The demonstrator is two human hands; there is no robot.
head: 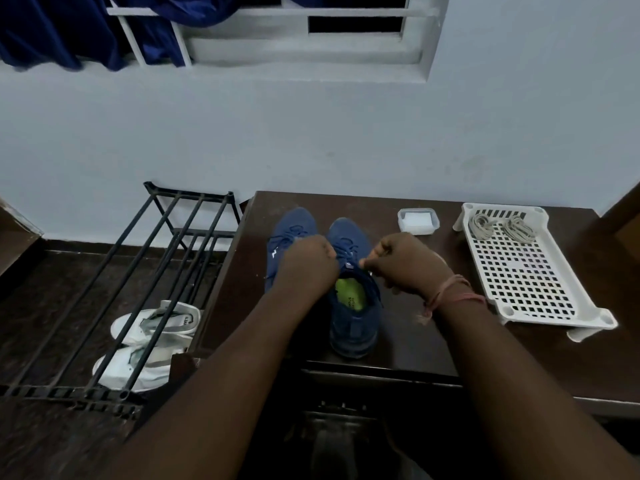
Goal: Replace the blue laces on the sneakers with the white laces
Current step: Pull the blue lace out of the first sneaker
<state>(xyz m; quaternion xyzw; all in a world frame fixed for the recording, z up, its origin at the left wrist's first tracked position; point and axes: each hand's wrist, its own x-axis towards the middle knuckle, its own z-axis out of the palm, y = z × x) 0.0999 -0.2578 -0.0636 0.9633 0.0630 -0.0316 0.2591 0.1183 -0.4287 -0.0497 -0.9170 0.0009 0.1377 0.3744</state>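
Both hands, left hand (pixel 304 261) and right hand (pixel 403 263), pinch blue laces (pixel 348 252) above the right sneaker (pixel 351 327); hard tugs may snag eyelets.

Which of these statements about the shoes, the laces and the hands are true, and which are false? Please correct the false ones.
1. Both hands work at the right blue sneaker. True: the left hand and right hand are at its laces.
2. The white laces are already threaded in a sneaker. False: they lie bundled in the white tray.
3. The left blue sneaker stands on the floor. False: it is on the dark table.
4. A pair of white shoes sits under the black rack. True.
5. The small plastic box is inside the tray. False: it stands on the table beside it.
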